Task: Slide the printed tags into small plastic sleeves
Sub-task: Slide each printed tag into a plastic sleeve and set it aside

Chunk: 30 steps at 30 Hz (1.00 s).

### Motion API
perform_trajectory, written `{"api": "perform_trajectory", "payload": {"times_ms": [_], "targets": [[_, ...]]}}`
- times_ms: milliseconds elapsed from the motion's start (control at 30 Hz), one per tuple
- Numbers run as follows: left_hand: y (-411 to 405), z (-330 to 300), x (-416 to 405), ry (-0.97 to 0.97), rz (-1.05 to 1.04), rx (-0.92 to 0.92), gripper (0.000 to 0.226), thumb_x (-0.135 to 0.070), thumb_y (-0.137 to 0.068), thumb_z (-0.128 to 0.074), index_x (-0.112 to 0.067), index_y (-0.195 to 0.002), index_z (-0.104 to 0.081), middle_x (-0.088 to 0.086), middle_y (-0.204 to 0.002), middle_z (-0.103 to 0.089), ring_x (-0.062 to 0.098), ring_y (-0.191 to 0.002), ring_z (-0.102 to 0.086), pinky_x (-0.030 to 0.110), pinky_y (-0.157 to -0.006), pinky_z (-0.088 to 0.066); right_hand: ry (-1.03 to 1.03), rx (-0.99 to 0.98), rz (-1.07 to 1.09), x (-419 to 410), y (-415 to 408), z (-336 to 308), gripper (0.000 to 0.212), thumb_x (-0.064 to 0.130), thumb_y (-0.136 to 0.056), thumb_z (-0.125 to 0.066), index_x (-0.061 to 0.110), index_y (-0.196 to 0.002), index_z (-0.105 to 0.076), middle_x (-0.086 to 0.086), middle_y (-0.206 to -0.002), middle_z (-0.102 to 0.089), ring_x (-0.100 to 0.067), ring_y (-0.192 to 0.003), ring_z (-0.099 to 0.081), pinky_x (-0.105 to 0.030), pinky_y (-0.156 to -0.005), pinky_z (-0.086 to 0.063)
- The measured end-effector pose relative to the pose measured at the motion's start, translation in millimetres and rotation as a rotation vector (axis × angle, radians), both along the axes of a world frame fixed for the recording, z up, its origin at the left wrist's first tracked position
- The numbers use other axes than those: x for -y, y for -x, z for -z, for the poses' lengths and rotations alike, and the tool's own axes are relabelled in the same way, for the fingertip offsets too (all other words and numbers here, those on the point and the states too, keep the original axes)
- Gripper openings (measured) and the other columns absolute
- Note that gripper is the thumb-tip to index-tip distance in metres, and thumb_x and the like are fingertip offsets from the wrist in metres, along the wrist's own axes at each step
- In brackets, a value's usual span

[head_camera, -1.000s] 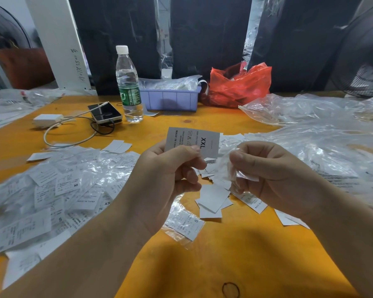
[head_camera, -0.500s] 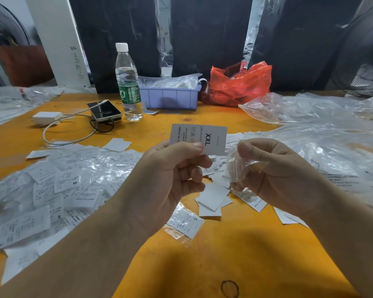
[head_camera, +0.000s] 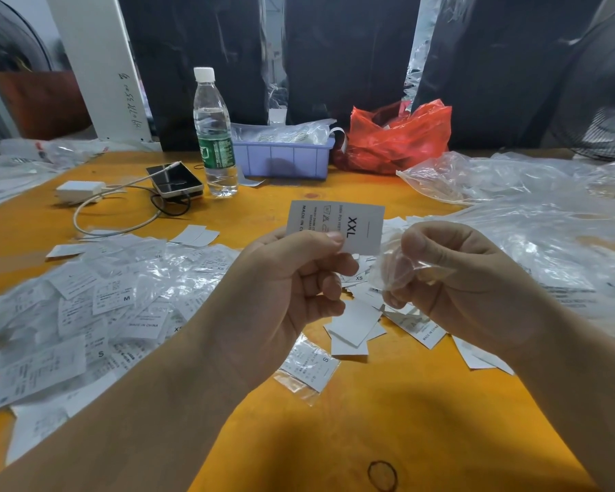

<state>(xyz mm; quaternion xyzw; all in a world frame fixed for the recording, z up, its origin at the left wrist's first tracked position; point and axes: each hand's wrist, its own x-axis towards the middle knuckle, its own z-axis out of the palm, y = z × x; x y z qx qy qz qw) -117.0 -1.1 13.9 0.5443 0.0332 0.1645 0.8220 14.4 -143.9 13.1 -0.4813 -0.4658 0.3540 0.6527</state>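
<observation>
Left hand (head_camera: 284,289) pinches an XXL tag (head_camera: 338,223) between thumb and forefinger, the other fingers curled beneath; the tag is held above the table, just beside the right hand (head_camera: 451,278). Right hand's thumb and curled fingers grip a small clear sleeve (head_camera: 393,269), crumpled; whether its mouth is open cannot be told. Containers: a lilac plastic tray (head_camera: 284,159) at the far edge holds clear-wrapped goods, contents illegible; beside it a red plastic bag (head_camera: 395,136), contents hidden. A capped water bottle (head_camera: 213,136) stands upright, partly filled. Sleeved tags (head_camera: 86,307) lie heaped at the left, some marked S, M, XS; bare tags (head_camera: 355,324) lie under the hands, partly covered. Loose clear plastic (head_camera: 533,221) spreads at the right, cut off by the frame edge. Surface: orange-yellow table (head_camera: 405,420), with a phone (head_camera: 174,179) and a white cable (head_camera: 96,214). Dark panels stand behind.
</observation>
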Motion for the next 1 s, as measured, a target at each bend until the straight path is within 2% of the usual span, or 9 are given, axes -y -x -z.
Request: {"api": "perform_trajectory", "payload": {"times_ms": [100, 300, 533, 633, 1000], "targets": [[0.7, -0.6, 0.1, 0.017, -0.008, 0.0, 0.021, -0.02, -0.074, -0.063, -0.013, -0.092, -0.071, 0.003, -0.064, -0.063, 0.009, -0.047, -0.052, 0.023, -0.046, -0.049, -0.01, 0.007, -0.02, -0.8, 1.6, -0.4, 0.03, 0.041, -0.072, -0.076, 0.012, -0.067, -0.071, -0.002, -0.068, -0.062, -0.016, -0.062, -0.056, -0.026, -0.058, -0.045], [2.3, -3.2, 2.2, 0.03, 0.001, -0.001, 0.032, -0.021, -0.074, -0.062, -0.011, -0.104, -0.063, 0.001, -0.062, -0.063, 0.008, -0.047, -0.052, 0.022, -0.046, -0.048, -0.011, 0.012, -0.001, -0.8, 1.3, 0.5, 0.024, 0.038, -0.072, -0.075, 0.014, -0.069, -0.073, -0.002, -0.07, -0.065, -0.014, -0.063, -0.058, -0.026, -0.059, -0.045], [5.1, -6.2, 4.0, 0.1, 0.001, -0.003, 0.028, -0.017, -0.069, -0.068, -0.01, -0.095, -0.065, 0.001, -0.06, -0.062, 0.008, -0.046, -0.052, 0.022, -0.044, -0.047, -0.012, 0.013, 0.01, -1.4, 0.8, 1.3, 0.024, 0.04, -0.071, -0.077, 0.016, -0.07, -0.074, -0.001, -0.071, -0.066, -0.014, -0.063, -0.059, -0.025, -0.058, -0.047], [5.9, -7.6, 4.4, 0.118, 0.003, 0.001, 0.03, -0.021, -0.067, -0.062, -0.01, -0.095, -0.064, 0.0, -0.06, -0.062, 0.008, -0.046, -0.051, 0.022, -0.044, -0.047, -0.018, 0.014, 0.012, -1.5, 1.0, 1.4, 0.022, 0.038, -0.072, -0.075, 0.016, -0.07, -0.074, -0.001, -0.071, -0.065, -0.014, -0.063, -0.059, -0.025, -0.058, -0.047], [3.7, -5.8, 4.6, 0.039, -0.074, 0.001, 0.033, -0.022, -0.066, -0.064, -0.008, -0.096, -0.063, 0.001, -0.061, -0.064, 0.007, -0.046, -0.052, 0.022, -0.043, -0.048, -0.002, 0.036, 0.003, -0.9, 2.8, 0.7, 0.024, 0.04, -0.07, -0.077, 0.016, -0.069, -0.074, -0.002, -0.071, -0.066, -0.014, -0.063, -0.059, -0.025, -0.059, -0.047]]}}
